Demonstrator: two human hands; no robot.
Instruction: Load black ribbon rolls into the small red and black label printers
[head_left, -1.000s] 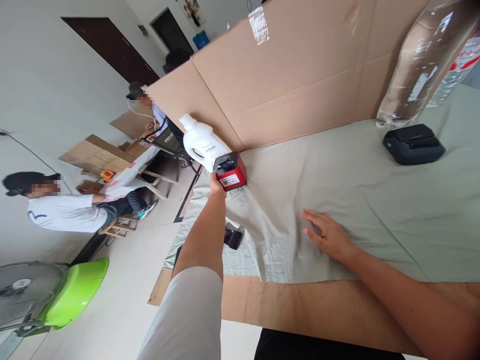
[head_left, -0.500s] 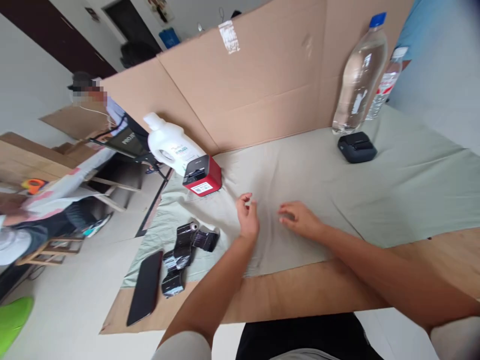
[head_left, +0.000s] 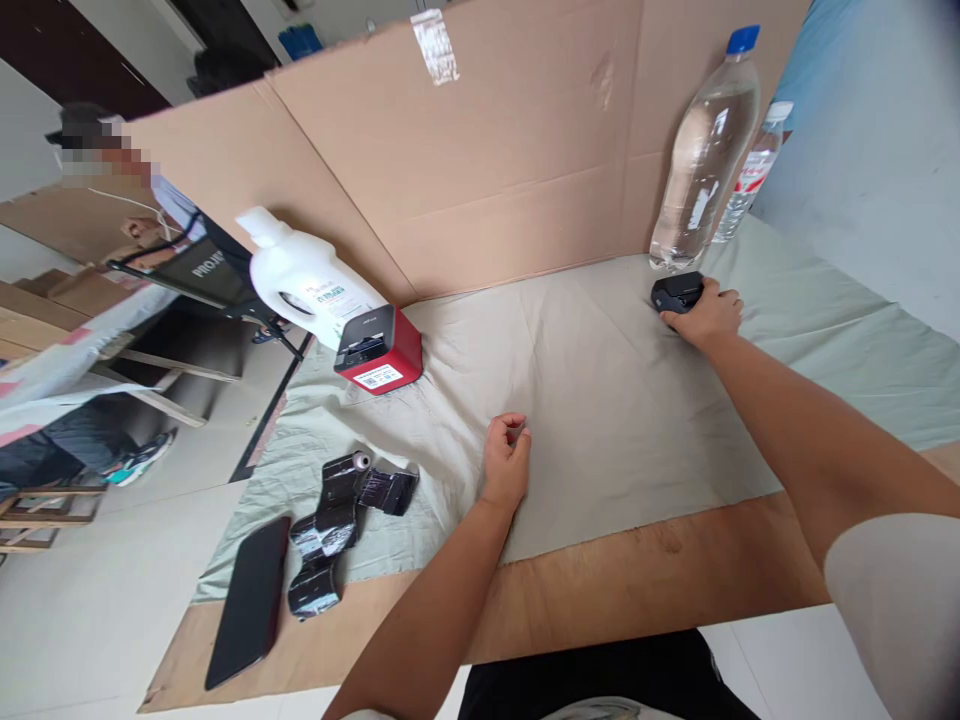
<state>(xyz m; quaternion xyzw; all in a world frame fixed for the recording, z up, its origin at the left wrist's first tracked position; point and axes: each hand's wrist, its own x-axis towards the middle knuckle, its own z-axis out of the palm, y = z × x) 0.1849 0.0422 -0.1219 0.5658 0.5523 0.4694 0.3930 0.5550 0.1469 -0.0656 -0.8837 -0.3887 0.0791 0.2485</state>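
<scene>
Pale grey-green cloth (head_left: 615, 400) over tan worktop (head_left: 637, 580). Black device (head_left: 675, 292) at 2 o'clock, clear bottle (head_left: 701, 170) with blue cap behind it. Red-and-black box (head_left: 379, 350) plus white jug (head_left: 300, 280) at 10 o'clock. Glossy black ribbon (head_left: 337, 515) and black phone (head_left: 249, 600) at 8 o'clock.

On your left you see a white detergent bottle (head_left: 304, 285) lying tilted, and just beside it, touching it, a red and black small printer (head_left: 377, 351) on the pale green cloth (head_left: 600, 400). Near the left edge of the cloth lies a crumpled black ribbon roll (head_left: 337, 515), and next to it a black phone (head_left: 250, 600) on the wooden table (head_left: 637, 580). A cardboard screen (head_left: 487, 170) stands behind. At the far right, two clear water bottles (head_left: 705, 160) stand upright.
</scene>
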